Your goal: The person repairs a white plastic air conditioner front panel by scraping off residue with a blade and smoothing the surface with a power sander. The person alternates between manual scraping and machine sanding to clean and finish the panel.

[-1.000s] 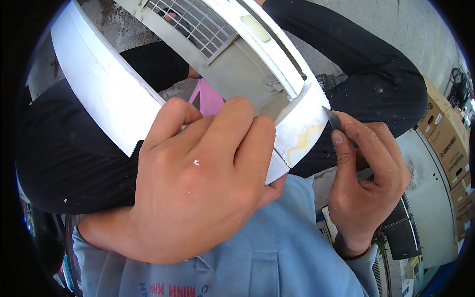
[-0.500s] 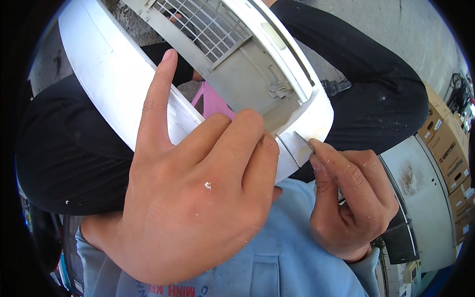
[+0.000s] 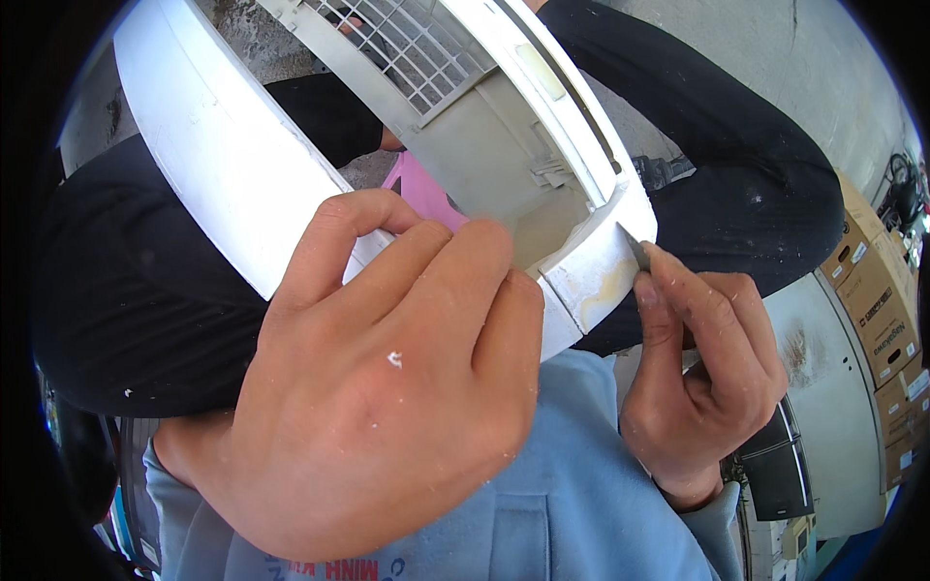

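A white plastic casing, like an air conditioner's front cover with a grille, lies tilted across my lap. My left hand is closed over its near end, fingers curled round the frame; the thumb is mostly hidden. Between thumb and forefinger of my right hand is pinched a small thin metal blade. Its tip touches or nearly touches the casing's right corner, beside a yellowish patch on the white surface. White crumbs stick to the back of my left hand.
My legs in black trousers flank the casing. A pink thing shows through its opening. Cardboard boxes are stacked at the right, near a large pale panel. Grey concrete floor lies beyond.
My right hand has moved the blade up and right along the corner, toward its outer edge. My left forefinger, stretched out before, is now bent down onto the casing.
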